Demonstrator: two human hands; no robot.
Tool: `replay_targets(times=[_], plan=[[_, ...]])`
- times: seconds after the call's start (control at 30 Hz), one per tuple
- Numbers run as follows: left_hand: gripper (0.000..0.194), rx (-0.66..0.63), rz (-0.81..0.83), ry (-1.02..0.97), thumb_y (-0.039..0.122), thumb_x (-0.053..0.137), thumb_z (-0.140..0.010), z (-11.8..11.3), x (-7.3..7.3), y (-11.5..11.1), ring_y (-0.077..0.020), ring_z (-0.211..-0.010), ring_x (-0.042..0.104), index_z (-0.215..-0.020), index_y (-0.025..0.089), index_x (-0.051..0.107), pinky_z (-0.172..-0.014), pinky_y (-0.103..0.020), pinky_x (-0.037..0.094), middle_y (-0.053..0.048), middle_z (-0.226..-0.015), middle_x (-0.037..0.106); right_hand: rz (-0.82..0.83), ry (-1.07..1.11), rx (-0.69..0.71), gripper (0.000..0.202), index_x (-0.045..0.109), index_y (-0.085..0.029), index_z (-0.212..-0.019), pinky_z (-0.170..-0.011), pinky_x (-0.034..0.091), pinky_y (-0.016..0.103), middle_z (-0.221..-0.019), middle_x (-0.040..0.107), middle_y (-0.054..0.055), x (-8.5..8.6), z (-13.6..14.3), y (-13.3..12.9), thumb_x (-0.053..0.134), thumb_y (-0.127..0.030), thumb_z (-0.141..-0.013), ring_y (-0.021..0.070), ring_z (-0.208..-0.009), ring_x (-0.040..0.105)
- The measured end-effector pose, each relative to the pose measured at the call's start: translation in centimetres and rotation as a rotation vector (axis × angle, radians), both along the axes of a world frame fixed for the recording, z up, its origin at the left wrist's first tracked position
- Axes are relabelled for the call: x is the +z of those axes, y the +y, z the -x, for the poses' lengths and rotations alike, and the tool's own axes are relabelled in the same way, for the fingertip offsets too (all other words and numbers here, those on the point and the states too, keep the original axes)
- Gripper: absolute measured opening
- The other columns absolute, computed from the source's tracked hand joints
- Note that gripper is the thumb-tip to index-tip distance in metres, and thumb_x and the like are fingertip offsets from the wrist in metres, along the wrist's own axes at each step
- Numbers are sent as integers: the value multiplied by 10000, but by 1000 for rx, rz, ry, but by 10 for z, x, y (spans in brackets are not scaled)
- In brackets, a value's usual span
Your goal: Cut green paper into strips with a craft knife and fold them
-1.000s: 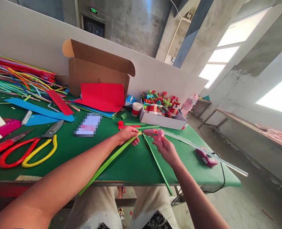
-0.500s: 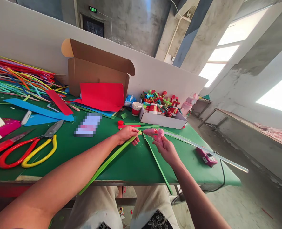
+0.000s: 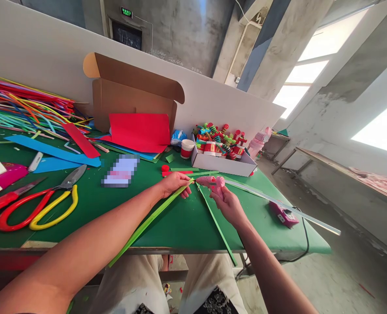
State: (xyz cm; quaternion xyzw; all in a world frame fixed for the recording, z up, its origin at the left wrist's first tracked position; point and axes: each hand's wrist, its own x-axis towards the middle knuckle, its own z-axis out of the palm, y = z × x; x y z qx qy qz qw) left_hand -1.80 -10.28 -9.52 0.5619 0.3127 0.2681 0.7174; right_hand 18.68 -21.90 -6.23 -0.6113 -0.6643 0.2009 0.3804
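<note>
A light green paper strip [image 3: 147, 221] is pinched near its upper end by my left hand [image 3: 178, 185] and slants down past the table's front edge. My right hand [image 3: 228, 201] is closed on a pink glue gun [image 3: 215, 185], whose nozzle points left at the strip's end, close to my left fingertips. A long clear glue stick [image 3: 288, 207] extends from the back of the gun to the right. Below the nozzle, a darker green strip [image 3: 215, 222] lies slanted across the table and over its front edge.
Scissors [image 3: 58, 192], a red-handled knife [image 3: 4, 203] and a phone [image 3: 120, 171] lie left. Behind stand a cardboard box [image 3: 131, 93], paper cups [image 3: 187, 148] and a white box [image 3: 224, 165] of small colourful figures. A pink power block [image 3: 283, 214] sits right.
</note>
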Motion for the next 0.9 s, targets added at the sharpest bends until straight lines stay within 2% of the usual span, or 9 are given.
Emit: replay_targets(times=[0.27, 0.6, 0.9], plan=[[274, 2, 1, 1, 334, 778, -737, 0, -1, 1, -156, -485, 655, -857, 126, 645, -489, -245, 522, -46, -590, 704, -12, -42, 11, 308, 622, -232, -1021, -551, 430, 285, -652, 619, 8, 1, -2, 1, 556, -484, -857, 206, -614, 579], [270, 0, 0, -1, 334, 781, -733, 0, 0, -1, -166, -491, 653, -837, 125, 646, -492, -264, 522, -52, -590, 700, -16, -55, 1, 317, 603, -224, -953, -541, 417, 273, -624, 578, -7, -9, -4, 5, 530, -518, -861, 189, -591, 553], [327, 4, 0, 0, 380, 811, -705, 0, 1, -1, -167, -491, 651, -825, 124, 647, -490, -264, 514, -53, -590, 699, 19, -68, -5, 323, 603, -216, -938, -548, 417, 271, -621, 565, -10, -3, -2, 2, 527, -521, -863, 181, -584, 538]])
